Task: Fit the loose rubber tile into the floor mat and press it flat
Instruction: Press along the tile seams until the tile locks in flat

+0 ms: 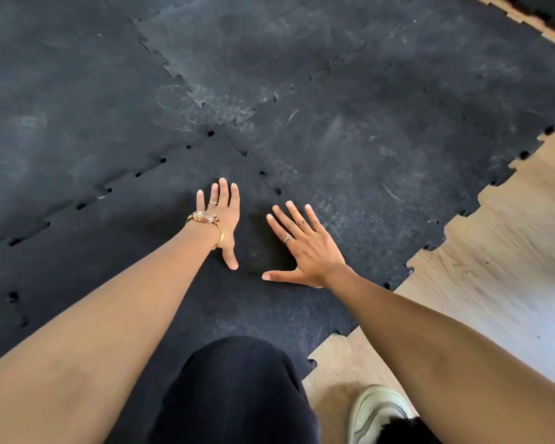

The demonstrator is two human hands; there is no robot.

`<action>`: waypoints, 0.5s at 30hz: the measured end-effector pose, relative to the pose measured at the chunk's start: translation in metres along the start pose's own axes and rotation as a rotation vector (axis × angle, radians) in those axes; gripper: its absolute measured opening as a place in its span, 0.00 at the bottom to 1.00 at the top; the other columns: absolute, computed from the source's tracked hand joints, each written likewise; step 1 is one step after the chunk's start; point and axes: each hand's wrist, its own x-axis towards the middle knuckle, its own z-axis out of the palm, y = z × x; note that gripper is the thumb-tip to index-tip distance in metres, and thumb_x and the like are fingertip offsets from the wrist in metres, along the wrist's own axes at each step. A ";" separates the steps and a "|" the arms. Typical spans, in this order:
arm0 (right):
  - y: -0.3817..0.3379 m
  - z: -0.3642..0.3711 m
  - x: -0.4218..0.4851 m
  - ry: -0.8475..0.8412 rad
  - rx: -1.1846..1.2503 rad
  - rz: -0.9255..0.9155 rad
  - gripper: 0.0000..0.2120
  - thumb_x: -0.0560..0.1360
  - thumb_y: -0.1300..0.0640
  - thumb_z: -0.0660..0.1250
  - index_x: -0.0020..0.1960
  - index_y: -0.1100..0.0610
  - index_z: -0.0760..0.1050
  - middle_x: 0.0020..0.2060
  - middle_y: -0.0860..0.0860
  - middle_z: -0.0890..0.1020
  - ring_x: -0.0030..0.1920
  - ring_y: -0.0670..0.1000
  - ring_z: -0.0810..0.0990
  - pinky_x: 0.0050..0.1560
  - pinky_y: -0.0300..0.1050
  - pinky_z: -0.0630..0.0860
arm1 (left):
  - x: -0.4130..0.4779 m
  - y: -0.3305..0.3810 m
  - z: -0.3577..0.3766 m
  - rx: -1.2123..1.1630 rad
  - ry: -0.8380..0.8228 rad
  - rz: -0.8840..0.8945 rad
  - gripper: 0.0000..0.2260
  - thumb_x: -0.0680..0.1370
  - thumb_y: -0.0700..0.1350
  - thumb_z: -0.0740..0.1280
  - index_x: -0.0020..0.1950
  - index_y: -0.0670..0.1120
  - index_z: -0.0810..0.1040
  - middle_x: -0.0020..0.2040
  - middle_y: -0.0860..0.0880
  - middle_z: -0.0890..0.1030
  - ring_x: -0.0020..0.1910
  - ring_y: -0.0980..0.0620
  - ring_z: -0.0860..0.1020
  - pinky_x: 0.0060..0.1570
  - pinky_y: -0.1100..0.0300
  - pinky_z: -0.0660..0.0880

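Observation:
The black rubber tile [161,251] lies nearest me, set among the other tiles of the floor mat [350,100]. Its toothed edges meet the neighbours along two seams that join at a corner ahead; small dark gaps show along both seams. My left hand [223,219], with a gold watch and a ring, rests palm down on the tile, fingers together. My right hand [302,248] lies flat beside it with fingers spread, near the right-hand seam. Neither hand holds anything.
Light wooden floor [510,251] shows to the right of the mat's jagged edge. My knee in dark trousers [237,389] is on the tile at the bottom, and a pale sneaker [375,411] rests on the wood.

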 end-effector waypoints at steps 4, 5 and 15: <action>0.006 0.004 0.002 0.052 0.159 0.018 0.49 0.72 0.24 0.43 0.79 0.57 0.39 0.79 0.51 0.45 0.78 0.54 0.37 0.77 0.56 0.40 | 0.010 0.011 -0.009 0.204 -0.080 -0.025 0.76 0.54 0.63 0.81 0.70 0.32 0.25 0.72 0.28 0.30 0.72 0.30 0.31 0.72 0.35 0.38; 0.006 0.003 0.003 0.034 0.176 0.029 0.49 0.72 0.24 0.42 0.79 0.57 0.37 0.79 0.51 0.44 0.78 0.54 0.37 0.78 0.56 0.41 | 0.011 0.011 -0.011 0.211 -0.108 -0.022 0.76 0.54 0.64 0.81 0.69 0.31 0.24 0.71 0.27 0.29 0.72 0.29 0.30 0.72 0.35 0.39; 0.028 -0.001 0.015 -0.041 -0.049 -0.242 0.47 0.72 0.23 0.42 0.79 0.54 0.38 0.79 0.52 0.43 0.78 0.54 0.36 0.77 0.58 0.38 | 0.022 -0.004 -0.019 0.111 -0.228 0.028 0.76 0.49 0.72 0.76 0.61 0.38 0.17 0.68 0.30 0.23 0.71 0.32 0.28 0.73 0.34 0.43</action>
